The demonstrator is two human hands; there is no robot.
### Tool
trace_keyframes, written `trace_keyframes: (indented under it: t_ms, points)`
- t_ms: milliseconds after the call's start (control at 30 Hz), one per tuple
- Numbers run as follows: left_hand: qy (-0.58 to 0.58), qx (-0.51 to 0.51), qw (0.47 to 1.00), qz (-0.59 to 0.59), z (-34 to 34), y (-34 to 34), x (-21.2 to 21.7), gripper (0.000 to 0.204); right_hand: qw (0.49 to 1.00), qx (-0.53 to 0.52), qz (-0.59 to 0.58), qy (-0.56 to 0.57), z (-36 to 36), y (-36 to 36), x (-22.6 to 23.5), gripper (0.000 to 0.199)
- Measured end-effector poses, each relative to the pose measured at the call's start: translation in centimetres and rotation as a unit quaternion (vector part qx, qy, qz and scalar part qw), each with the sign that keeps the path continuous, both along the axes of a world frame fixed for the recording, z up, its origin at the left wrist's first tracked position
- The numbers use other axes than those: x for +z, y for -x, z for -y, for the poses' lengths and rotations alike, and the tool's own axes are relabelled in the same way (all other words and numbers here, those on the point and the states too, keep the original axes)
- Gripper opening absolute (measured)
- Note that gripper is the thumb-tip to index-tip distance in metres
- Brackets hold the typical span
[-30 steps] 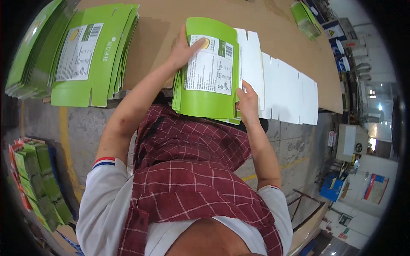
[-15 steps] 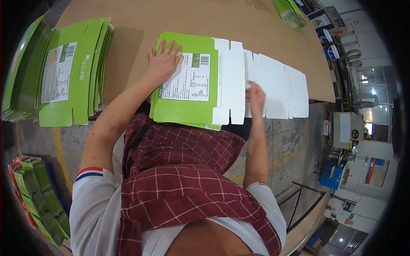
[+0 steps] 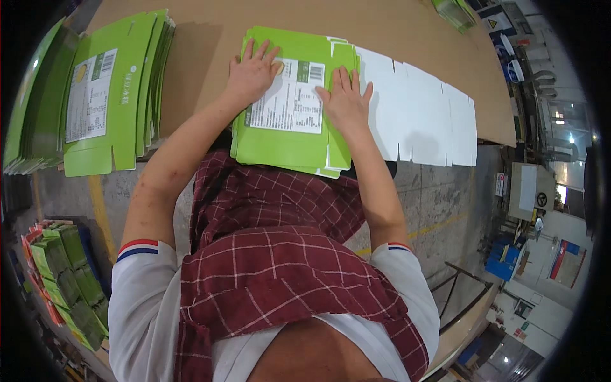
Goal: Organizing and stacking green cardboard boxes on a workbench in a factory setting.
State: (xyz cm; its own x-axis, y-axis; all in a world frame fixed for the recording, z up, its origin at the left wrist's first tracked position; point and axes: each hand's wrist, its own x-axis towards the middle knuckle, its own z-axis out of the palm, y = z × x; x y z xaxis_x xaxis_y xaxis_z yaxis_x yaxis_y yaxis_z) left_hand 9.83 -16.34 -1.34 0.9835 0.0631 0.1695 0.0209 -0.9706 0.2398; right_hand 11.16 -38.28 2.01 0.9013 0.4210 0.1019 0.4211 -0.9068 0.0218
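Since half a second ago, the right hand [image 3: 345, 100] has come off the white flap and now lies flat on the green folded cardboard carton blank [image 3: 289, 127]; that blank's white side panel, open before, is now folded over so the piece looks green all across. Left hand [image 3: 252, 71] stays pressed on the blank's upper left part, fingers spread.

From the head camera, both hands are open and flat, palms down — neither one grips anything. The left rests beside the white printed label [image 3: 289, 102], the right on the label's right edge. The carton blank lies on the brown cardboard-covered table [image 3: 394, 32], at its near edge, seemingly atop a few more like it, though the layers are hard to count. Just right of it, touching or overlapping, a white unfolded carton sheet [image 3: 420, 121] lies flat. Well to the left sits a fanned stack of green carton blanks [image 3: 95, 95]. Below on the floor, bundles of green packs [image 3: 63, 280] stand by the person's left side.
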Motion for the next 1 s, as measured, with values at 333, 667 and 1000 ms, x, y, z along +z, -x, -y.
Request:
trace_keyframes:
  t_ms: [333,667,1000]
  points:
    - [0.008,0.003,1.000,-0.006,-0.5,-0.9,-1.7,0.048,0.935,-0.033,0.047,-0.351,9.9,14.8,1.2,0.029]
    - [0.044,-0.022,0.999,-0.004,-1.3,-1.6,-2.5,0.049,0.384,-0.251,-0.304,-0.835,10.0,11.3,-5.8,0.037]
    - [0.033,-0.023,0.999,-0.003,-1.1,-1.5,-2.3,0.049,0.591,-0.439,-0.242,-0.632,19.7,10.0,-1.9,0.040]
